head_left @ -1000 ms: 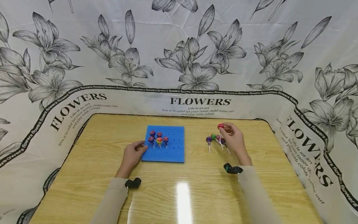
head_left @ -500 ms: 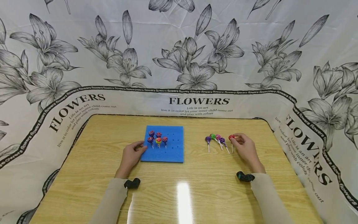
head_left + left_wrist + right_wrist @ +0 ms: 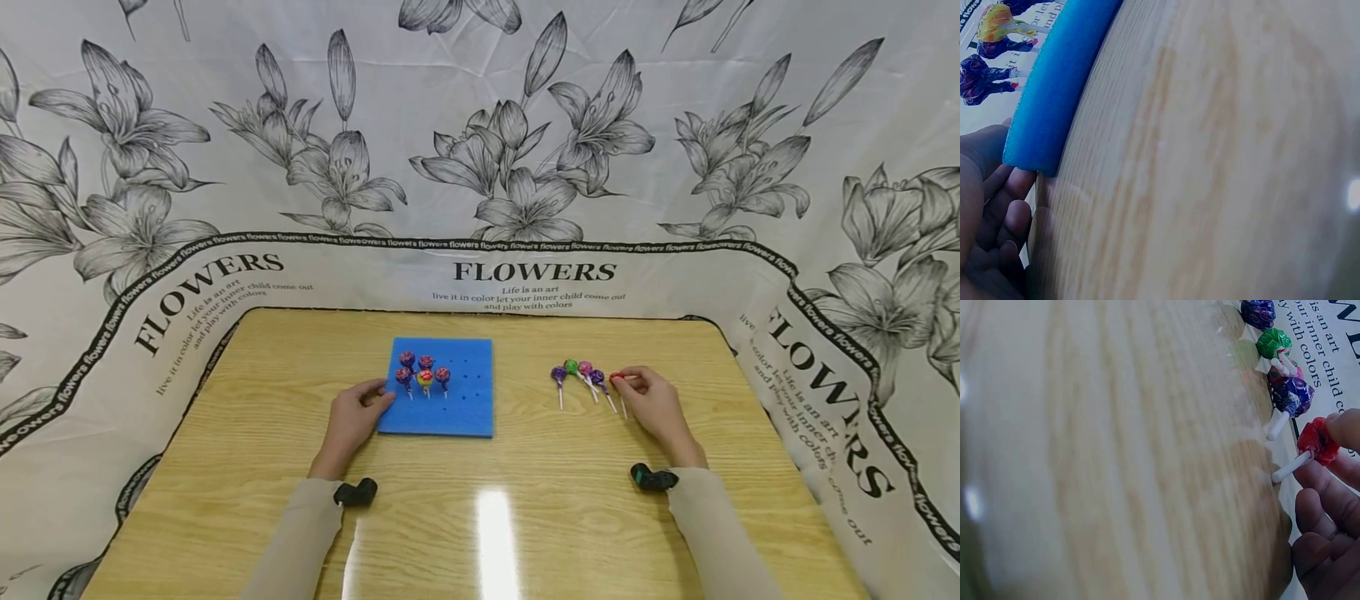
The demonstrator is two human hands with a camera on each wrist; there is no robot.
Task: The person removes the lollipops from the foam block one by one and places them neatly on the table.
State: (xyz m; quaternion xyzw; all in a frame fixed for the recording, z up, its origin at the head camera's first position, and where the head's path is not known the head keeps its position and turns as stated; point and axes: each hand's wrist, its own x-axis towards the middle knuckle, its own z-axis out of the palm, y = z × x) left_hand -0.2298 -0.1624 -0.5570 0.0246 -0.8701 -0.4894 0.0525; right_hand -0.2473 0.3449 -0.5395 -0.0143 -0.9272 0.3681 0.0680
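Note:
My left hand (image 3: pixel 360 417) grips the left edge of a blue foam board (image 3: pixel 468 414), thumb toward the top face and fingers at its side. Several wrapped lollipops stand upright in the board, among them a yellow and red lollipop (image 3: pixel 426 377); small holes show in its right half. On the right, my right hand (image 3: pixel 654 408) pinches the head of a red lollipop (image 3: pixel 1317 439) between thumb and finger, its white stick slanting down toward the table. Just left of it lie a purple lollipop (image 3: pixel 597 377), a pink lollipop (image 3: pixel 585 367), a green lollipop (image 3: pixel 572 366) and another purple lollipop (image 3: pixel 558 373).
Everything rests on a wood-grain table (image 3: pixel 420 517) with a bright light reflection near the front. A white floral-print curtain (image 3: pixel 360 275) encloses the back and both sides. Each wrist wears a small black camera (image 3: pixel 356 492).
My right hand has carried the red lollipop from above the loose lollipops to the right and down near the table, then slightly back left. My left hand stays on the foam board.

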